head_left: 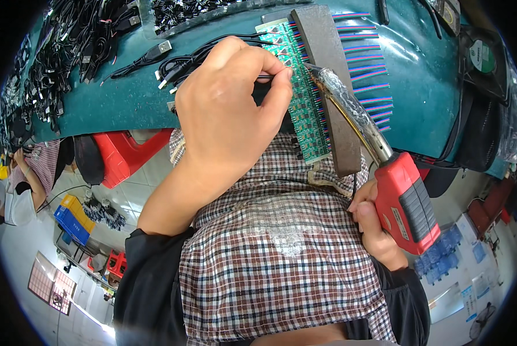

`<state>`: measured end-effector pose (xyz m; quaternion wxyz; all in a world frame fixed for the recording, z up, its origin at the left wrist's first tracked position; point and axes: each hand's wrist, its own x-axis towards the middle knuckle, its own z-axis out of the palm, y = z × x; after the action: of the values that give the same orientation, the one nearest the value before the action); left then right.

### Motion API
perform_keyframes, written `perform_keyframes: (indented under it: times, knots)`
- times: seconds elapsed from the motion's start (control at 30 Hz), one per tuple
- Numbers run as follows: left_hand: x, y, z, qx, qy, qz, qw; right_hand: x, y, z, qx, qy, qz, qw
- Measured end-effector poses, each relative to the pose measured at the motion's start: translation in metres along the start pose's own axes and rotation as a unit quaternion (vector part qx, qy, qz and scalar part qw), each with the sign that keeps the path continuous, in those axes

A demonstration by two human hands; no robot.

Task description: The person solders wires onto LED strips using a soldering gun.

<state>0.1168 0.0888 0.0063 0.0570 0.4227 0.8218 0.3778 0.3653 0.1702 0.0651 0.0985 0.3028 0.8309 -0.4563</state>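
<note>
On my head feed, the far tray holds small black parts on the green surface; crates sit left in the room. Left grip pinches a wire at the central board; right grip clasps the iron.

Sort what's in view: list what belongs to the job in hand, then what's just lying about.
Part of the job, by the look of it:
red soldering gun, in the right hand
black cable, pinched in the left hand
green circuit board
dark bar along the board

Apparently just lying about:
black fan
red stool
blue crate
</note>
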Motion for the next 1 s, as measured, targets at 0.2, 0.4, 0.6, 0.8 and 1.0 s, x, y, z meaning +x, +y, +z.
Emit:
perform_keyframes:
  times: [0.2,0.4,0.6,0.8,1.0]
  knots:
    - [-0.001,-0.001,-0.002,0.007,0.0,0.003,1.0,0.0,0.001,0.001,-0.001,0.004,-0.015,1.0]
    - [0.002,-0.004,-0.007,0.029,-0.04,0.007,0.999,-0.003,0.004,0.004,0.117,0.047,-0.002,0.992]
    - [0.016,-0.009,-0.016,-0.035,-0.111,0.033,0.993,-0.003,0.003,0.003,0.166,0.067,0.043,0.983]
    - [0.026,-0.009,-0.021,-0.029,-0.145,0.066,0.987,0.0,0.003,-0.001,0.11,0.043,0.012,0.993]
    - [0.03,-0.007,-0.023,-0.005,-0.146,0.082,0.986,0.001,0.002,0.004,0.131,0.075,0.004,0.989]
